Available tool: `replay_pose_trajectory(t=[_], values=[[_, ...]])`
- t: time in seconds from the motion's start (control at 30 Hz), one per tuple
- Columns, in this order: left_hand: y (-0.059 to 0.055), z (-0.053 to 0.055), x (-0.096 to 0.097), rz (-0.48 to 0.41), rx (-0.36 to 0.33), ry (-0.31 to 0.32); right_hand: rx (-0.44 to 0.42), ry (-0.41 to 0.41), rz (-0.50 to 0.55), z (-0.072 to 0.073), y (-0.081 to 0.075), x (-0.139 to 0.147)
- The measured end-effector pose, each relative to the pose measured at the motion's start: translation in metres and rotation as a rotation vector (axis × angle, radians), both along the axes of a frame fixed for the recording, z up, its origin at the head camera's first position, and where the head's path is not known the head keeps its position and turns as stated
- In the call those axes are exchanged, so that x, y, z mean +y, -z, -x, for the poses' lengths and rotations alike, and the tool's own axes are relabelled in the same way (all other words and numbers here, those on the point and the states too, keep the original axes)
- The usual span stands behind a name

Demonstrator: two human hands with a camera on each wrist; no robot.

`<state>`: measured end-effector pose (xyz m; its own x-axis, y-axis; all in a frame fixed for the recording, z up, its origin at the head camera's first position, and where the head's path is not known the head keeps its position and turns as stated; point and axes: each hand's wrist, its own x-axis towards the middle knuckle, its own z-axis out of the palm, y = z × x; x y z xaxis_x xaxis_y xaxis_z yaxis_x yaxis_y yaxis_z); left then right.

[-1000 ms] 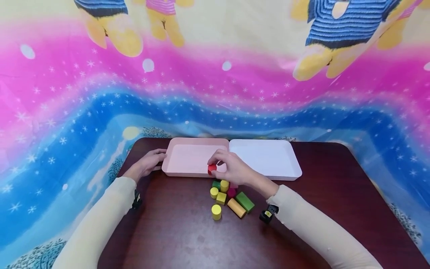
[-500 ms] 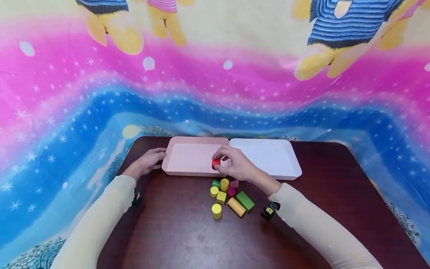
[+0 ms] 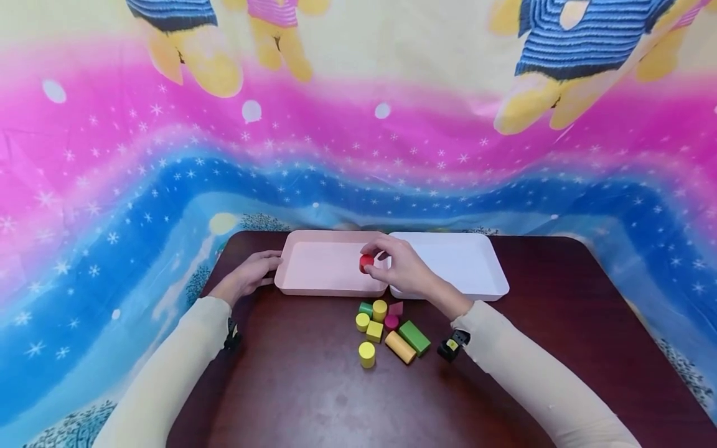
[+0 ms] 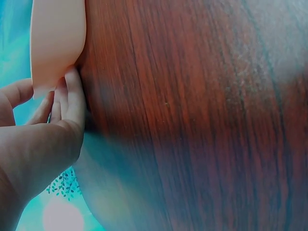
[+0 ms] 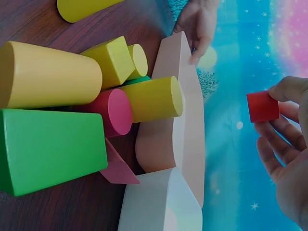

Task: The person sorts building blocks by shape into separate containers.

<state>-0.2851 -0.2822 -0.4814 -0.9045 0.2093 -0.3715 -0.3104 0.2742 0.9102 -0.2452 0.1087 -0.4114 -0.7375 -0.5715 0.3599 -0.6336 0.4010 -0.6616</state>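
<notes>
My right hand pinches a small red cylinder block between thumb and fingers. In the head view this block overlaps the right part of the pink tray; the right wrist view shows the red block raised above the tray rims. My left hand lies at the pink tray's left end. In the left wrist view its fairly straight fingers touch the end wall of the pink tray, thumb right at the rim.
A white tray adjoins the pink one on the right. In front of them lie several blocks: yellow cylinders, a yellow cube, a green block, an orange cylinder, a magenta cylinder and a pink piece.
My right hand has moved a little to the right and farther back with the red cylinder block. My left hand stays at the pink tray's end. The loose blocks lie as before.
</notes>
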Motion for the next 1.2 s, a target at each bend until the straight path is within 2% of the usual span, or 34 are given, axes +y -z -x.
replay_pose_trajectory(t=[0.33, 0.8, 1.03, 1.2], values=[[0.004, 0.003, -0.003, -0.023, 0.003, -0.009, 0.009, 0.004, 0.034, 0.005, 0.003, 0.004], [0.005, 0.004, -0.004, -0.029, 0.016, 0.002, -0.083, 0.081, 0.055, 0.016, 0.013, 0.003], [0.006, 0.004, -0.001, -0.028, -0.001, -0.02, -0.103, 0.096, 0.062, 0.016, 0.023, 0.007], [0.005, 0.001, -0.002, -0.025, 0.006, -0.013, -0.127, 0.105, 0.053, 0.018, 0.032, 0.009]])
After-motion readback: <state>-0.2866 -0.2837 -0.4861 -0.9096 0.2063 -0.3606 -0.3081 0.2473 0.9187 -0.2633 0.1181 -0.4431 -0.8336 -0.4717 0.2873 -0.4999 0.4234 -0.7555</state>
